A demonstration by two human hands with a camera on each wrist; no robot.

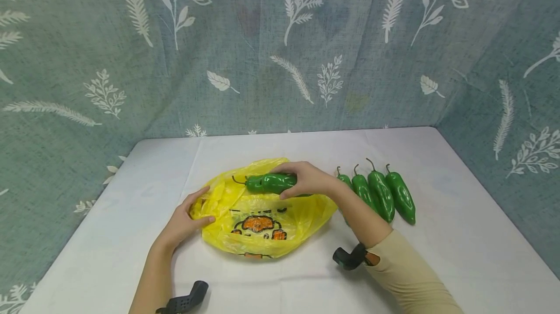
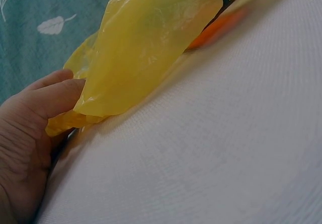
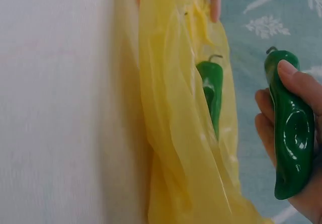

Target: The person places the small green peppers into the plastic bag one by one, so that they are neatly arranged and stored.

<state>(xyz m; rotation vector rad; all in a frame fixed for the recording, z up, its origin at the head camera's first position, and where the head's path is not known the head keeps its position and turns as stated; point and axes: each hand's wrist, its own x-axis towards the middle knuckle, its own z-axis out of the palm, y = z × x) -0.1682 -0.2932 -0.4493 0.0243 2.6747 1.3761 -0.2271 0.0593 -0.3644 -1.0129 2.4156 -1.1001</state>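
Note:
A yellow plastic bag (image 1: 306, 226) with an orange and black print lies on the table, its mouth spread. At its left end my left hand (image 1: 185, 217) grips the bag, with fingers and thumb on opposite sides. My right hand (image 1: 308, 178) holds a glossy green pepper (image 3: 292, 138) above the bag's mouth, thumb on one side and fingers on the other. Inside the bag lies another green pepper (image 3: 212, 83), partly hidden by the yellow film. In the left wrist view, the bag hides some of the left fingers (image 2: 58, 95).
Several green peppers (image 1: 400, 197) lie in a row on the white table (image 1: 459, 255) to the right, partly behind the right forearm. A leaf-patterned green cloth (image 1: 262, 85) hangs behind the table and along its sides.

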